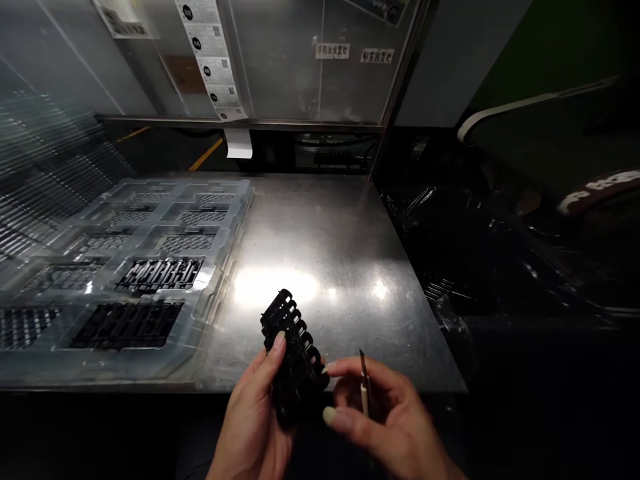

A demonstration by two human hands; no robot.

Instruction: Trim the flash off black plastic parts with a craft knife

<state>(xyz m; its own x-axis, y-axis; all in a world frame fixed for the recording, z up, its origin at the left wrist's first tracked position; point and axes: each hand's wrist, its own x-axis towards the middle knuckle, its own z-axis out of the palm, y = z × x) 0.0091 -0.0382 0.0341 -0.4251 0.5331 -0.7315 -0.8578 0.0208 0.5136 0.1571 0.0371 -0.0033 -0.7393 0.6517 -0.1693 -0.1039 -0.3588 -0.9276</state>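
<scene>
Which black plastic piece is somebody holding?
The long, notched black plastic piece in the left hand; the two similar black pieces lie in the clear plastic tray instead.

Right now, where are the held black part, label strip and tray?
Black part [297, 363], head view: its middle.
Label strip [212, 61], head view: its middle.
Tray [120, 366], head view: its near edge.

Tray [100, 369] on the left of the table [340, 227]; two parts [127, 327] in its nearest right compartments; third part [300, 380] in the left hand [253, 413]; panel [280, 77] behind; plastic sheeting [480, 240], seemingly, rightward.
</scene>
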